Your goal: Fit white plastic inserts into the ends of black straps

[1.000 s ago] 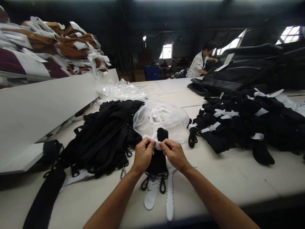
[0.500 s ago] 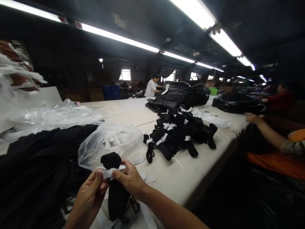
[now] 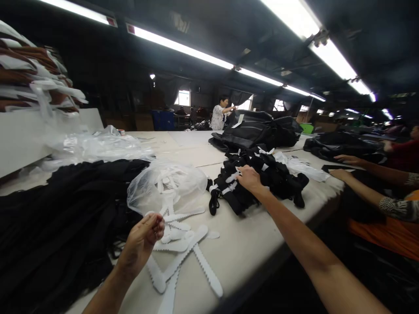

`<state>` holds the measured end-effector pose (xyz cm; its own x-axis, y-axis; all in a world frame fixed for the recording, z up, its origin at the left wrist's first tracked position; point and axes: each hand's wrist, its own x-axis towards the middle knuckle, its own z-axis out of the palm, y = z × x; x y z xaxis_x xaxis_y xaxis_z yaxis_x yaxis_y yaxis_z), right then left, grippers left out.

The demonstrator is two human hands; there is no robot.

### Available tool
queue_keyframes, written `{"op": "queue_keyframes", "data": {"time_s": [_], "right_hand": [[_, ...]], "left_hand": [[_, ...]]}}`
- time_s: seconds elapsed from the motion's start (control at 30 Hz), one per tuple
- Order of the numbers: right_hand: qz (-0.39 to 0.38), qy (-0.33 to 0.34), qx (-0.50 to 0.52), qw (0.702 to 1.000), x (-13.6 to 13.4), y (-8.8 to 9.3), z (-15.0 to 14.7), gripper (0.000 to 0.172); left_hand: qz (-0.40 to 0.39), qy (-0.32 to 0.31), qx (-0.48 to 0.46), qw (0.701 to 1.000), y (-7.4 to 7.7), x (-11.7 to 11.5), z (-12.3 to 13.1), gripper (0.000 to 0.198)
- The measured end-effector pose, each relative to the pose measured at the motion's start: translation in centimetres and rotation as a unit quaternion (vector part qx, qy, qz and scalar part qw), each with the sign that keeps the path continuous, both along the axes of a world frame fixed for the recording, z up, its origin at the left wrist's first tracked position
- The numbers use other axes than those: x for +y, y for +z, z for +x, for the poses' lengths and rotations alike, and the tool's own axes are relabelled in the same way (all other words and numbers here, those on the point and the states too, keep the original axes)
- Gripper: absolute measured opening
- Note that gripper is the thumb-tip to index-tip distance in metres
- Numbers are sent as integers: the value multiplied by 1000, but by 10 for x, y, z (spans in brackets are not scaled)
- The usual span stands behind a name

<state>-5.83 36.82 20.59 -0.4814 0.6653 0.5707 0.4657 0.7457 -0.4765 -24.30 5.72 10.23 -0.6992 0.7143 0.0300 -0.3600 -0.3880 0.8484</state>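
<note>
2 bare hands are on show, well apart. The right hand [image 3: 249, 178] is stretched out with the arm long, its fingers resting on top of the pile of banded black straps [image 3: 262, 183]; the fingers curl down onto the pile, but whether they pinch anything I cannot tell, since the palm side is hidden. The pile lies directly under and beyond that hand, spilling toward the table's far edge, with white scalloped bands [image 3: 229, 185] wrapped around several bundles just left of the fingertips.

The left hand [image 3: 144, 237] hovers low and near, palm turned up, fingers loosely curled and holding nothing. Just right of it, touching the table [image 3: 248, 244], lie loose white scalloped strips [image 3: 183, 253], fanned out flat and overlapping. Just beyond the fingertips sits a clear plastic bag [image 3: 170, 185] with more white strips inside. Left of that hand spreads a big heap of loose black straps [image 3: 65, 209].

Beyond the right hand lies a stack of black bags [image 3: 258, 131]. To the right, 2 arms of another person [image 3: 369, 183] reach onto the table, well clear of both hands. Another person [image 3: 220, 114] stands at the far end.
</note>
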Motion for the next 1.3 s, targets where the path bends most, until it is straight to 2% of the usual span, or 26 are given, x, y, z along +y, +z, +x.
{"op": "queue_keyframes", "data": {"time_s": [0.1,0.2,0.23,0.3,0.37,0.43,0.47,0.53,0.6,0.7,0.83,0.87,0.93,1.03,1.17,1.23,1.3], "right_hand": [[28,31,5,999,-16,-11,-6,23],[19,159,21,987,-65,-34,-20,22],[-5,227,20,974,-85,-42,-26,21],[-72,367,-2,927,-125,-57,-41,21],[-126,464,-34,876,-163,-67,-61,22],[-138,515,-49,844,-196,-72,-85,21],[-127,521,-48,843,-209,-73,-100,19],[-85,499,-36,862,-232,-70,-131,15],[-44,461,-21,886,-249,-63,-167,16],[-10,433,-6,901,-265,-51,-223,19],[10,357,8,934,-272,-42,-287,54],[7,343,5,939,-271,-40,-298,53],[-1,336,-6,942,-268,-36,-313,35],[2,364,8,932,-268,-18,-316,10],[17,425,87,901,-284,31,-294,8],[16,476,164,864,-295,64,-275,7],[11,525,279,804,-302,98,-253,8]], "left_hand": [[15,37,33,999,6,-6,-6,34],[22,110,66,992,13,-14,-20,33],[20,144,78,986,14,-16,-25,33],[7,224,97,970,14,-20,-35,30],[-15,297,107,949,10,-22,-42,25],[-41,332,110,936,4,-22,-46,21],[-53,334,109,935,0,-21,-46,20],[-71,314,98,942,-7,-18,-45,22],[-85,282,70,953,-14,-15,-44,26],[-110,246,22,963,-20,-11,-44,34],[-137,226,-4,964,-22,-9,-48,34],[-143,221,-6,965,-22,-9,-48,33],[-151,215,-9,965,-21,-9,-50,31],[-156,212,-7,965,-19,-9,-50,30],[-158,200,11,967,-19,-8,-48,28],[-161,189,25,968,-20,-8,-49,27],[-164,180,38,969,-21,-9,-51,27]]}}
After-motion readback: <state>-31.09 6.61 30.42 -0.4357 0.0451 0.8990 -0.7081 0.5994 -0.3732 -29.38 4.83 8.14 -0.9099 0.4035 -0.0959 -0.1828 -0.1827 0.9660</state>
